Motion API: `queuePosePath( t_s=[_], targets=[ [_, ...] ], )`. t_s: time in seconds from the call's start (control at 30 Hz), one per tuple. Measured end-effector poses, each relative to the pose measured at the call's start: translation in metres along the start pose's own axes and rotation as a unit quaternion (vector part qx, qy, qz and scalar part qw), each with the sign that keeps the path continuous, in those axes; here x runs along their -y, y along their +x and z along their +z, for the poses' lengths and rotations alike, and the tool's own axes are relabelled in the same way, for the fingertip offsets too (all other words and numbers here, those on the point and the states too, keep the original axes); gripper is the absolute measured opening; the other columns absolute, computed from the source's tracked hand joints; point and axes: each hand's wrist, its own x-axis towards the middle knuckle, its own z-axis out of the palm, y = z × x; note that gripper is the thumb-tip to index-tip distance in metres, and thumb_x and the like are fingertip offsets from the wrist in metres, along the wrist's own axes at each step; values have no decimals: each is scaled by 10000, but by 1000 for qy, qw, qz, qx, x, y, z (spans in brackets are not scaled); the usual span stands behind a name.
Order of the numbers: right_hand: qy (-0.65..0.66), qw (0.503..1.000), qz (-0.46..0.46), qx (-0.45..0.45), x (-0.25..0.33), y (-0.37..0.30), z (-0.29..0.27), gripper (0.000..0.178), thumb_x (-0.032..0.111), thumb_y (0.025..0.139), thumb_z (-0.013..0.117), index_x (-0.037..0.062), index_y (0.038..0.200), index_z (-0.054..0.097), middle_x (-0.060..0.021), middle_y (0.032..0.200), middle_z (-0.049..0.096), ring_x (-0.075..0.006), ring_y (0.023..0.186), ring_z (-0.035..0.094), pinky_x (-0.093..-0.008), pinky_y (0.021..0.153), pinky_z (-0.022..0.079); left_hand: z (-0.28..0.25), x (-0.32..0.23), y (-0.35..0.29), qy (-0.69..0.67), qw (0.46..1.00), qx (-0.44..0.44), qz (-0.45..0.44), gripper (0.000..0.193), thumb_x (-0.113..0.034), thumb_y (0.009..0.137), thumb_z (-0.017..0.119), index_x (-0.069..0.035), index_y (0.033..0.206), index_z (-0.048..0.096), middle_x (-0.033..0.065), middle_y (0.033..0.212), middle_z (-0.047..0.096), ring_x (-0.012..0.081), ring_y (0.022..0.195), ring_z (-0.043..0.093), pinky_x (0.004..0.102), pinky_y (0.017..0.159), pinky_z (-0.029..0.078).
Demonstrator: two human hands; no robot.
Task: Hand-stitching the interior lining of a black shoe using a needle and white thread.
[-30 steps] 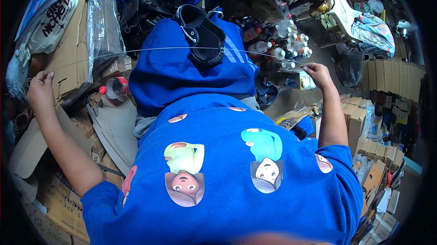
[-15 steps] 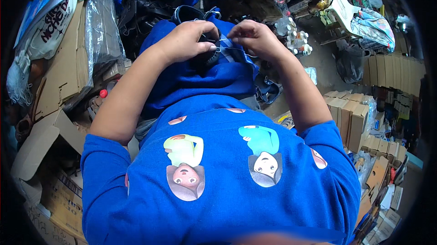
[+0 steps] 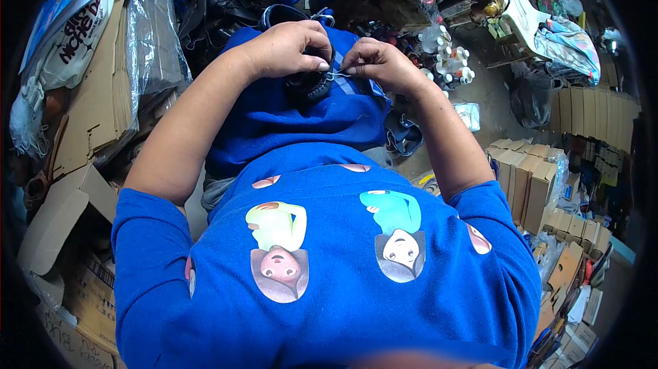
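Observation:
A black item with a curved, ridged edge, which looks like a shoe, rests on the blue cloth over my lap. My left hand is curled over it from the left, fingers bent and thumb against it; part of the item is hidden beneath. Pale thread runs in a small loop from beside my left thumb tip to the right. Thumb and forefinger of my right hand are pinched together at the thread's other end. Both hands are close together, a short gap apart.
Cardboard sheets and plastic wrap stand at the left. To the right are several small white-capped bottles, a white chair with cloth on it, and stacked boxes. A blue strappy sandal lies beside my lap.
My right hand has moved slightly down and closer to the black item. The thread, stretched between the hands before, now sits in a slack loop. My left hand has shifted slightly up.

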Motion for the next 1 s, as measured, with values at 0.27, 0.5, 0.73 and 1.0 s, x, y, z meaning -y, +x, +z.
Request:
queuePosePath(
  t_s=[0.27, 0.5, 0.73, 1.0],
  targets=[
    [48, 998, -15, -48, 10, -8, 23, 166, 12, 782, 703, 79, 935, 708, 2, 834, 598, -72, 791, 562, -230, 724, 469, -1, 3, -1, -178, 977, 87, -83, 216, -148, 799, 677, -3, 960, 666, 48, 851, 652, 147, 828, 595, 301, 853, 456],
    [-53, 987, -53, -139, 20, -26, 42, 237, -2, 755, 701, 131, 950, 719, -24, 816, 585, -127, 767, 590, -253, 710, 478, 0, 15, -9, -285, 947, 123, -82, 287, -121, 785, 639, -18, 1049, 688, 63, 960, 644, 172, 940, 582, 293, 919, 418],
    [-146, 974, -77, -153, 29, -33, 44, 245, 39, 751, 699, 175, 955, 721, -66, 825, 587, -218, 755, 606, -314, 683, 503, 2, 13, -10, -233, 958, 156, -67, 380, -88, 753, 578, -66, 1117, 684, 27, 765, 464, 159, 807, 472, 271, 812, 390],
    [-254, 957, -111, -83, 37, -26, 31, 244, 75, 763, 667, 184, 978, 705, -101, 845, 596, -308, 778, 603, -395, 698, 503, 0, 16, -9, -232, 952, 184, -78, 431, -83, 746, 549, -67, 1162, 661, 17, 781, 424, 153, 799, 446, 267, 810, 373]
  ],
)
